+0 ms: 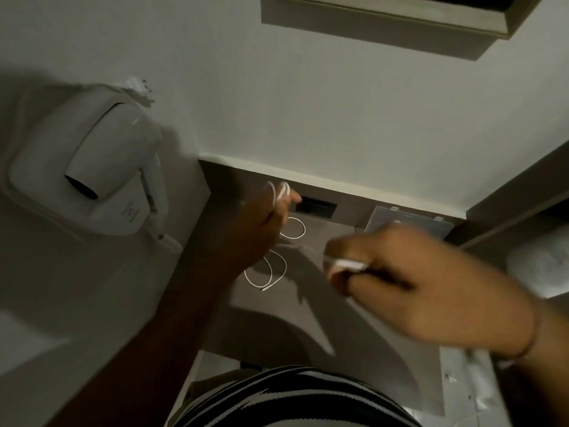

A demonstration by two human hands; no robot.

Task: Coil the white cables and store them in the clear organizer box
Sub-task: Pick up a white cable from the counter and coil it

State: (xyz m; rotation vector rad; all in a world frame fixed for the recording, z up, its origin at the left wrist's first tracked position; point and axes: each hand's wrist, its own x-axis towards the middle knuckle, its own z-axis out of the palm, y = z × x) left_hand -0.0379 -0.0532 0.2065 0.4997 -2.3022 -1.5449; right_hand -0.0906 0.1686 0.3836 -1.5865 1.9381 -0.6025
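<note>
A thin white cable (278, 274) trails in loose loops across the dark brown tabletop (354, 334). My left hand (261, 223) is raised over the table near the wall, with a few turns of that cable wound around its fingers. My right hand (409, 272), blurred, is closed on a white part of a cable (349, 265) in front of the clear organizer box (409, 221). The box lies against the wall at the back right, partly hidden by my right hand.
A white wall-mounted hair dryer (101, 167) hangs at the left. A black socket panel (315, 208) is set in the table by the wall. A dark shelf (385, 23) juts out overhead. A brown panel (517, 192) borders the right.
</note>
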